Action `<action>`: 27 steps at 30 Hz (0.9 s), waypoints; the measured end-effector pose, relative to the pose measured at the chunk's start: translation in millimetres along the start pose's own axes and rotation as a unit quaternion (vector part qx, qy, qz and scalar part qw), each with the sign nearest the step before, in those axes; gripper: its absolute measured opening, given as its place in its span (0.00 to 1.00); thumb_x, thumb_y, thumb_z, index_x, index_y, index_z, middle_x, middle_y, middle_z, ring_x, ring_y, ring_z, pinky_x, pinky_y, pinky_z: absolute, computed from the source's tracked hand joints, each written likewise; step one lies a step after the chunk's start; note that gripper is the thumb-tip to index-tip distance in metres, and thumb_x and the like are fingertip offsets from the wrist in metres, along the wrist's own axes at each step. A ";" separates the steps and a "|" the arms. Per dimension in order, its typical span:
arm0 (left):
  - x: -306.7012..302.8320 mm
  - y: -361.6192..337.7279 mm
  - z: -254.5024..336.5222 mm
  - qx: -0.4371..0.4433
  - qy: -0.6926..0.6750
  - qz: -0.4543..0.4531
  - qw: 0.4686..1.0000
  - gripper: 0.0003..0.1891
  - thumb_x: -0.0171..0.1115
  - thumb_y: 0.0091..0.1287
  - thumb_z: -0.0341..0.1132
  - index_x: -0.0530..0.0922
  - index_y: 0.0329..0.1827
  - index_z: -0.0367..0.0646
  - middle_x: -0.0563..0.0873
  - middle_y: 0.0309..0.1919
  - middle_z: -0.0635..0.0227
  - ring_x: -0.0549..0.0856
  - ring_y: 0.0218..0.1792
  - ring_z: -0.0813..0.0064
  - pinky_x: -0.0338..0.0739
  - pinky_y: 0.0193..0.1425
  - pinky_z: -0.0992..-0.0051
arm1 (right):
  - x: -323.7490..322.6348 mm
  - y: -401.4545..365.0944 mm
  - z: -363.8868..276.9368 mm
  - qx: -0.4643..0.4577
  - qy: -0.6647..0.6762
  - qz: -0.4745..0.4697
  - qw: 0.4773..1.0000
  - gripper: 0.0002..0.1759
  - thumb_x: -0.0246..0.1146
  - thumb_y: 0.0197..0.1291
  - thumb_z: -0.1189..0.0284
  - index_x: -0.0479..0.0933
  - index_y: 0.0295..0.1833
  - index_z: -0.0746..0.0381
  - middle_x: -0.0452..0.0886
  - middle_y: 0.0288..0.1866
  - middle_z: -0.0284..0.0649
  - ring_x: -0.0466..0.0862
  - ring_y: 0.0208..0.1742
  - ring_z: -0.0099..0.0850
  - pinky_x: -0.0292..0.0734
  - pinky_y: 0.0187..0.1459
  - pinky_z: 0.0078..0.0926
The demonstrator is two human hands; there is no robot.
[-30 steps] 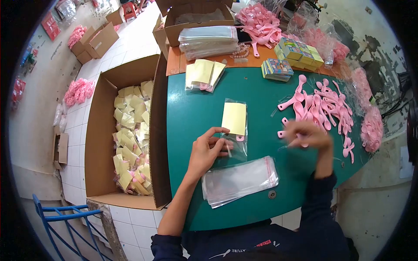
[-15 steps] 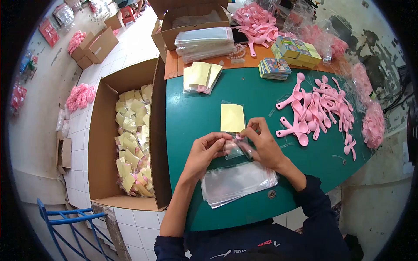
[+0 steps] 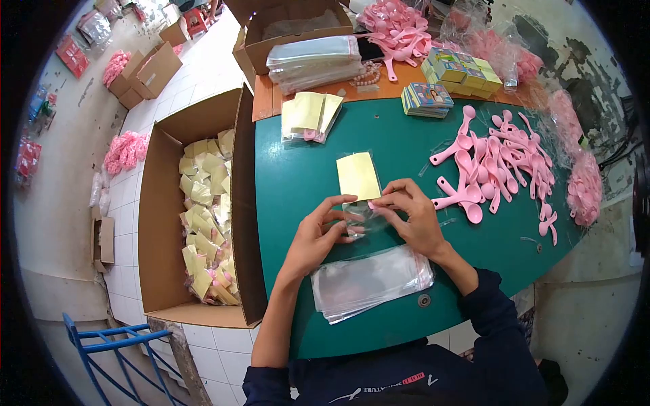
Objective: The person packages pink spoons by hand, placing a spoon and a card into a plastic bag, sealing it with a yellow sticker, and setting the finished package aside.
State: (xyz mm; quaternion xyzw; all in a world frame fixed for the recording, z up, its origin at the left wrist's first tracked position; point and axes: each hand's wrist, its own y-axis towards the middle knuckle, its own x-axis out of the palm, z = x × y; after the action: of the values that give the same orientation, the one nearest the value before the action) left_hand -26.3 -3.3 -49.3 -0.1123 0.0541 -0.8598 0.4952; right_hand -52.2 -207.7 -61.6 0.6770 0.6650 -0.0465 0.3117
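A clear plastic bag (image 3: pixel 362 215) with a yellow card (image 3: pixel 359 177) in it lies over the green table, its card end away from me. A bit of pink shows at the card's lower edge, mostly covered by fingers. My left hand (image 3: pixel 319 233) is curled around the near left part of the bag, fingertips on the film. With thumb and fingers pinched, my right hand (image 3: pixel 414 220) grips the bag's right side just below the card. Closer to me, a stack of flat clear bags (image 3: pixel 372 283) rests under both hands.
Pink spoons (image 3: pixel 487 169) are heaped on the right. Packed bags with yellow cards (image 3: pixel 311 115) lie at the back left, near stacked picture cards (image 3: pixel 428 99). A large carton (image 3: pixel 247 203) of filled bags stands left of the table. A blue metal frame (image 3: pixel 112 345) is at lower left.
My left fingers have loosened and spread along the film, while my right hand keeps its pinch beside the card. The yellow card has tilted slightly. The camera view has shifted a little.
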 end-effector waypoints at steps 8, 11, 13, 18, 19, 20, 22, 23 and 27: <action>5.4 10.0 -12.2 0.072 0.174 0.116 0.975 0.04 0.62 0.61 0.24 0.77 0.37 0.35 0.82 0.35 0.68 0.84 0.38 0.77 0.83 0.36 0.79 | -7.5 -0.2 0.2 0.100 0.110 -0.051 0.988 0.05 0.65 0.52 0.81 0.77 0.36 0.66 0.72 0.44 0.39 0.79 0.43 0.26 0.81 0.42 0.22; 6.0 11.5 -14.7 0.088 0.169 0.127 0.973 0.05 0.64 0.61 0.27 0.77 0.35 0.35 0.82 0.34 0.67 0.84 0.37 0.78 0.82 0.35 0.79 | -3.0 -3.3 13.6 0.158 0.240 -0.072 0.955 0.06 0.64 0.57 0.78 0.75 0.38 0.67 0.74 0.43 0.38 0.80 0.40 0.23 0.80 0.39 0.20; 5.8 12.9 -14.2 0.086 0.189 0.128 0.970 0.06 0.65 0.61 0.29 0.78 0.34 0.35 0.83 0.33 0.67 0.84 0.35 0.79 0.82 0.35 0.79 | -1.3 -2.1 15.2 0.204 0.306 -0.072 0.927 0.06 0.63 0.60 0.77 0.74 0.39 0.68 0.76 0.40 0.38 0.81 0.38 0.23 0.80 0.37 0.19; 7.4 15.9 -18.4 0.058 0.183 0.154 0.969 0.08 0.67 0.60 0.31 0.78 0.33 0.35 0.84 0.28 0.67 0.84 0.31 0.80 0.81 0.34 0.79 | 0.3 -0.7 11.9 0.252 0.300 -0.053 0.919 0.07 0.60 0.63 0.76 0.72 0.39 0.68 0.79 0.31 0.38 0.83 0.32 0.23 0.79 0.33 0.17; 8.3 16.7 -18.3 0.060 0.182 0.159 0.969 0.08 0.67 0.60 0.31 0.77 0.32 0.35 0.84 0.27 0.67 0.84 0.30 0.80 0.81 0.34 0.79 | 1.0 -0.7 11.2 0.258 0.304 -0.043 0.916 0.06 0.60 0.63 0.76 0.71 0.39 0.68 0.79 0.31 0.39 0.83 0.31 0.24 0.79 0.32 0.17; 9.5 16.4 -18.4 0.061 0.181 0.165 0.968 0.08 0.67 0.60 0.31 0.77 0.32 0.35 0.84 0.26 0.67 0.84 0.30 0.80 0.81 0.34 0.79 | 1.7 -1.0 9.8 0.264 0.309 -0.033 0.913 0.06 0.60 0.63 0.76 0.70 0.40 0.68 0.79 0.31 0.39 0.83 0.30 0.24 0.79 0.31 0.17; 10.2 15.8 -16.0 0.060 0.195 0.163 0.965 0.08 0.66 0.61 0.31 0.76 0.36 0.35 0.83 0.30 0.68 0.83 0.33 0.82 0.79 0.35 0.81 | 3.0 0.6 11.3 0.263 0.312 -0.017 0.913 0.06 0.59 0.63 0.77 0.69 0.40 0.67 0.79 0.31 0.40 0.83 0.29 0.25 0.79 0.29 0.17; 10.3 15.5 -15.4 0.059 0.202 0.163 0.964 0.09 0.65 0.62 0.31 0.76 0.37 0.36 0.83 0.31 0.69 0.83 0.35 0.82 0.79 0.35 0.82 | 4.2 0.5 13.2 0.260 0.312 -0.012 0.913 0.06 0.59 0.63 0.77 0.68 0.40 0.67 0.78 0.31 0.40 0.83 0.29 0.25 0.79 0.28 0.17; 11.7 16.6 -18.5 0.044 0.122 0.183 0.975 0.10 0.64 0.62 0.30 0.74 0.43 0.38 0.82 0.32 0.70 0.82 0.35 0.84 0.77 0.33 0.83 | 5.2 0.5 10.2 0.254 0.304 -0.010 0.918 0.06 0.58 0.63 0.79 0.68 0.40 0.67 0.79 0.32 0.41 0.83 0.28 0.25 0.79 0.27 0.18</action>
State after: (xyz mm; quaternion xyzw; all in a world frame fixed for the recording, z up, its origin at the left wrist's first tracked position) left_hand -22.6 -22.1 -69.0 0.0267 0.0960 -0.7636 0.6379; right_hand -47.6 -208.1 -72.1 0.7084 0.7002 -0.0091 -0.0880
